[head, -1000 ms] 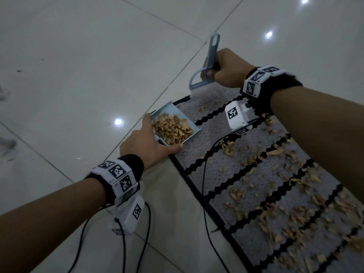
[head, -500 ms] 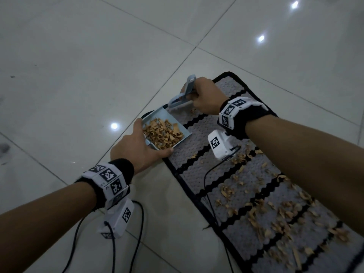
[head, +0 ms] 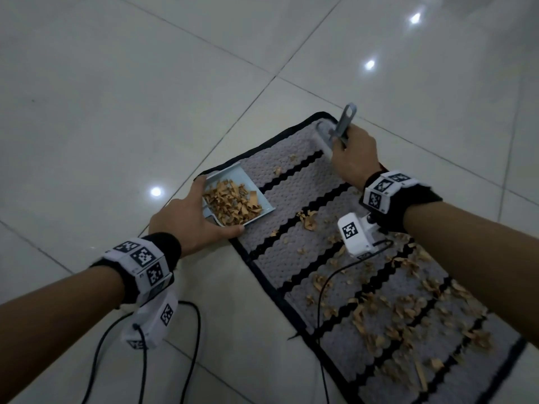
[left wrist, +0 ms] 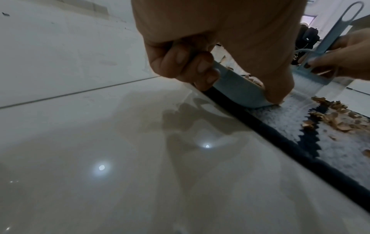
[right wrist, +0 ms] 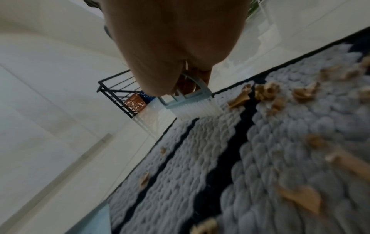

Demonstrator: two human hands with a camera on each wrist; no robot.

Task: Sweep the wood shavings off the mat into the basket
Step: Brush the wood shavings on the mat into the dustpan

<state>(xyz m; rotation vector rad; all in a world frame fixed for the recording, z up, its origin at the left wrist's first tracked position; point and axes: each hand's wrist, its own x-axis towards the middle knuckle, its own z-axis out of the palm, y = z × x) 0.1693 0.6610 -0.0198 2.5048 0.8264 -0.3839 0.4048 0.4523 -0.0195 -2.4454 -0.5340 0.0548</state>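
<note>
Shavings: thin tan curls of wood (head: 388, 304) lie scattered on the grey knitted mat with black zigzag stripes (head: 294, 255), thickest at its near end, only a few near the far end.
Pan: a small pale-blue plastic dustpan (head: 233, 182) sits on the mat's left edge, already holding a heap of curls; the left hand (head: 186, 220) grips its rear wall, thumb along the near side.
Brush: the right hand (head: 354, 157) is closed round the pale-blue hand brush with white bristles (right wrist: 193, 108), bristles down on the mat's far corner.
Heading: the brush handle tilts up and away from the person; the mat's long axis runs from the far corner toward the near right, the pan's open mouth facing across it (roughly toward the brush).
Doing it well: I'd draw the bristles low and steady toward the pan mouth, keeping the pan lip pressed flat so curls don't slide under.
Basket: an orange-brown one (right wrist: 135, 103) seems to stand beyond the mat, inside a black wire rack (right wrist: 116, 93).
</note>
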